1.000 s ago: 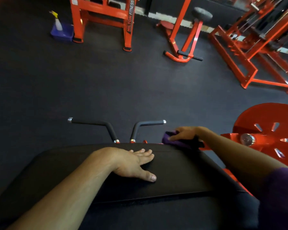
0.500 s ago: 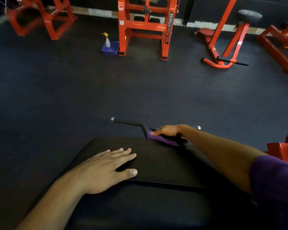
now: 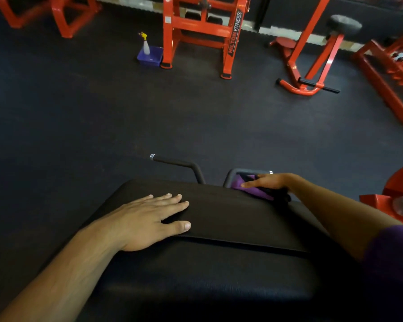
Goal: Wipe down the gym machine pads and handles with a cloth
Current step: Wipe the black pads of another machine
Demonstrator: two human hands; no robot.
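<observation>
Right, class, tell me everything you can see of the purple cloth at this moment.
The purple cloth is a soft, crumpled fabric, bunched into folds rather than spread flat. It lies at the far right corner of the black pad, just below the right-side handle of the machine. The right hand rests on top of it, fingers stretched out along it and pressing it down, so part of the cloth is hidden. The left hand lies flat on the pad, well apart from it.

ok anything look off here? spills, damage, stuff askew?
Nothing stands out. The left hand rests flat on the black pad, the right hand presses the purple cloth at the pad's far edge beside the right handle. The spray bottle stands upright in its blue tub. No spill or tear shows.
</observation>
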